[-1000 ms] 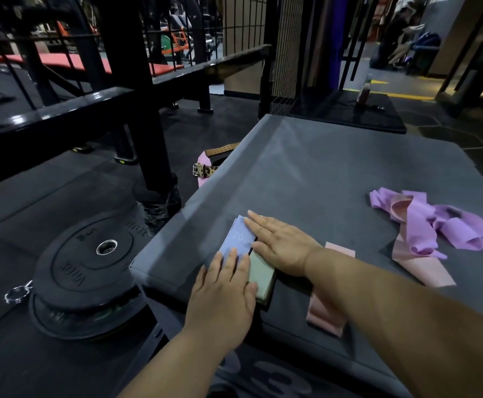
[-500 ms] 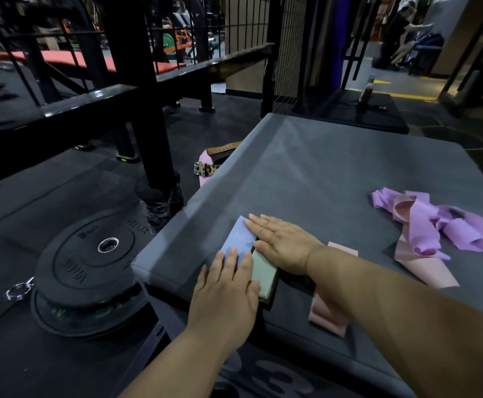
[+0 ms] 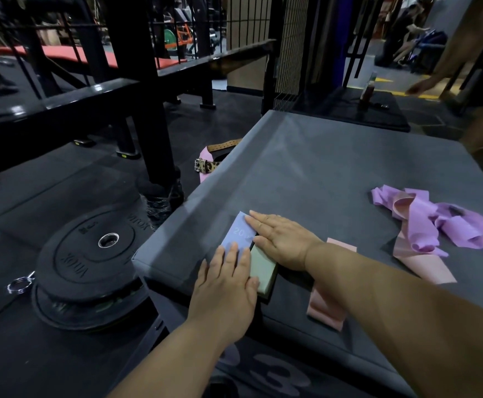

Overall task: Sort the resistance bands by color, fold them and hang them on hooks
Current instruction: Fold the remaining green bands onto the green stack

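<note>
With left hand point(image 3: 226, 285) and right hand point(image 3: 283, 242) flat, grasping nothing, press blue band point(image 3: 238, 234) crisp beside green band point(image 3: 263, 268).

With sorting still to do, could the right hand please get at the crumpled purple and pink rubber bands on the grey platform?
Probably yes: the right hand rests open on the folded blue band, and only a flat pink band lies between it and the crumpled purple and pink bands.

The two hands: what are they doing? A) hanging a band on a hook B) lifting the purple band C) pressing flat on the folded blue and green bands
C: the left hand and right hand lie flat on the folded blue band and green band.
</note>
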